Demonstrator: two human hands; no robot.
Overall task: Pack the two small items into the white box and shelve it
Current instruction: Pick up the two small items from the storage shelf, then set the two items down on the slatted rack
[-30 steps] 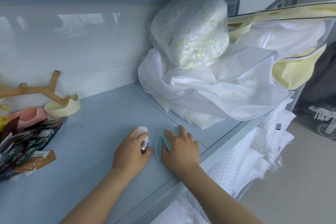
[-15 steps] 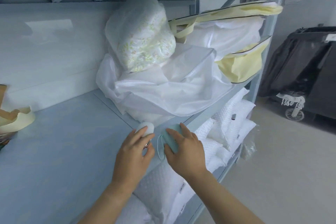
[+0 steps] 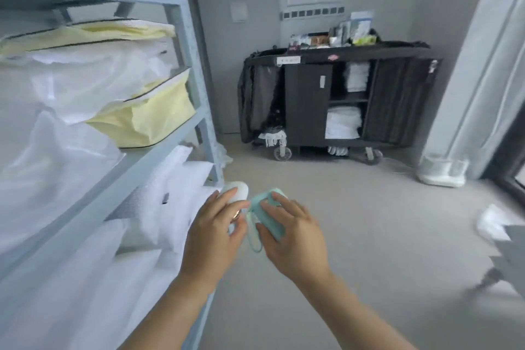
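Note:
My left hand (image 3: 211, 231) grips a small white rounded item (image 3: 237, 192) with a metal ring at its lower end. My right hand (image 3: 295, 236) holds a small mint-green case (image 3: 265, 214) with a loop strap hanging below it. Both hands are side by side in the air over the grey floor, just right of the blue-grey shelf unit (image 3: 187, 45). A white shape (image 3: 493, 220) lies at the right edge, blurred; I cannot tell whether it is the white box.
The shelf unit on the left carries a yellow zip bag (image 3: 147, 119) and white bagged linens (image 3: 71, 167). A black housekeeping cart (image 3: 335, 99) with towels stands against the back wall. A white appliance (image 3: 441, 172) sits on the floor at the right.
Both hands lifted the two small items off the shelf and carried them right, out over the floor. My view swung right from the shelf to the room.

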